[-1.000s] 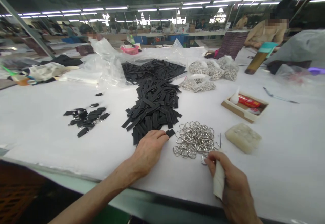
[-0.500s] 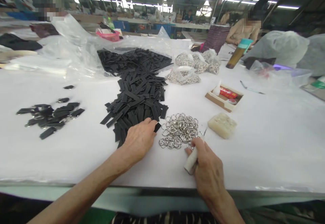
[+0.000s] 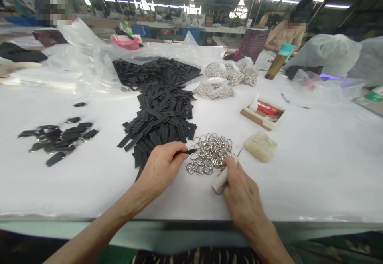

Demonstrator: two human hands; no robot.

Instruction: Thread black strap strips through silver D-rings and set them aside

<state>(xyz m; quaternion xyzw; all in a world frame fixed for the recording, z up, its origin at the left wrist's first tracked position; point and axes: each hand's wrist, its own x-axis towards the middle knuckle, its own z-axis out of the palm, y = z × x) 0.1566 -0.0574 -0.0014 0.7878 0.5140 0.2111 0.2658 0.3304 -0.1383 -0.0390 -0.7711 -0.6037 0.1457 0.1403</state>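
Note:
My left hand [image 3: 163, 163] pinches a short black webbing strip [image 3: 190, 151] between thumb and fingers, its free end pointing at the pile of silver D-rings [image 3: 211, 152]. Just left of that hand lies a big heap of black strips [image 3: 163, 116]. Wrapped around a white-handled awl-like tool [image 3: 220, 181] is my right hand [image 3: 241, 186], at the near right edge of the rings. The tool's thin metal tip reaches toward a pale, yellowish block [image 3: 261, 147]. Whether the right fingers also hold a ring is hidden.
Strips joined to rings [image 3: 60, 136] lie in a loose group at left. Bags of rings [image 3: 215, 88] stand behind the pile. At right are a small cardboard box [image 3: 263, 114], a pen [image 3: 295, 102] and a bottle [image 3: 279, 62]. A person [image 3: 285, 32] sits across the table.
My left hand has turned the black strip edge-on and brought it closer to the rings. My right hand has shifted slightly up and left, with the tool's tip now nearer the block.

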